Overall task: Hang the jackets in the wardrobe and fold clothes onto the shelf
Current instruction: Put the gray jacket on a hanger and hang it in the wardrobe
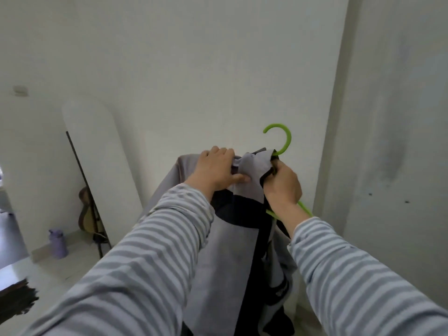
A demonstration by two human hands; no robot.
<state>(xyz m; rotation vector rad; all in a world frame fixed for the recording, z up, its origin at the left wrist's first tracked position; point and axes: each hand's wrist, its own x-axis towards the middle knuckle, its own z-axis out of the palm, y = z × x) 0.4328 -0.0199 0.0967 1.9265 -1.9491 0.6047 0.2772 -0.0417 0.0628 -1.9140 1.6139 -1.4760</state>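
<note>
1. head view: both arms in grey-and-white striped sleeves [150,241] reach forward toward a pale wall [194,69].
2. a grey jacket [230,251] with dark navy panels hangs in mid-scene between the two hands, draping down out of the bottom edge.
3. a green hanger [281,139] sits inside the jacket's collar; its hook stands up above the collar at right-centre, and a green arm of it shows below the right wrist.
4. left hand [215,172] lies on the jacket's left shoulder, fingers curled over the top edge of the cloth, thumb pressed flat against the collar fabric; gripping the jacket.
5. right hand [282,181] is closed round the dark collar edge and the hanger's neck just below the hook.
6. far left: a tall white rounded board [97,166] leans on the wall with a black stand alongside it.
7. a guitar [86,212] shows behind the stand, low against the wall.
8. a lavender bottle [58,243] stands on the floor near the guitar, apart from it.
9. a wall corner runs vertically at the right; the right wall carries dark smudges.
</note>
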